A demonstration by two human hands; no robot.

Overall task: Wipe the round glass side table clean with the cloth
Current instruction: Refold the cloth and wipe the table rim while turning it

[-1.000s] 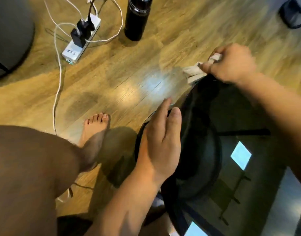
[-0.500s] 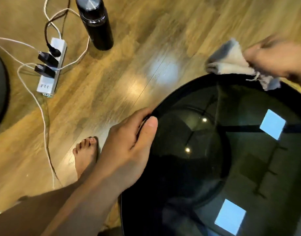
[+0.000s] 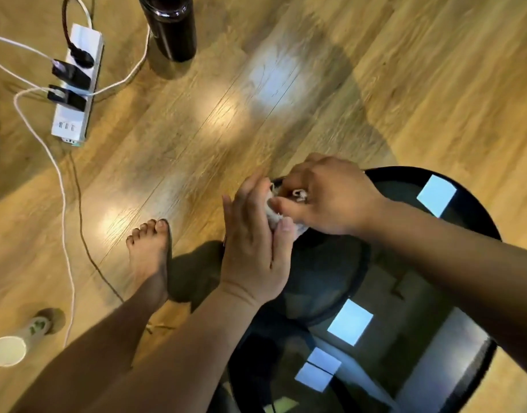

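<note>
**Cloth bunched between both hands at the table's rim**

The left hand [image 3: 253, 242] is held edge-on, its fingers straight and close together and pointing away from the body. Its palm side is laid against the cloth [image 3: 272, 215] and the thumb tip is pressed to the wad, but nothing is gripped by it. The right hand [image 3: 325, 198] is reached across from the right, with its forearm over the glass. Its fingers are curled round the cloth, which is bunched so tightly that only small white folds are seen between the two hands. The wad is held at the left rim of the round glass side table [image 3: 405, 172]; whether it touches the glass cannot be told.

The table top is dark glass within a black rim, and pale rectangles of light are reflected in it. It is stood on a wooden plank floor [image 3: 435, 84], where bright patches are mirrored.

A bare foot [image 3: 149, 251] is planted on the floor just beside the table, left of the left hand. Farther off, a white power strip [image 3: 77, 81] is laid with black plugs in it, and a white cable [image 3: 64, 210] is trailed past the foot. A black bottle [image 3: 171, 25] is stood near the strip. A pale cylindrical container [image 3: 7, 350] is seen at the lower left. Part of the glass is covered by the two forearms.
</note>
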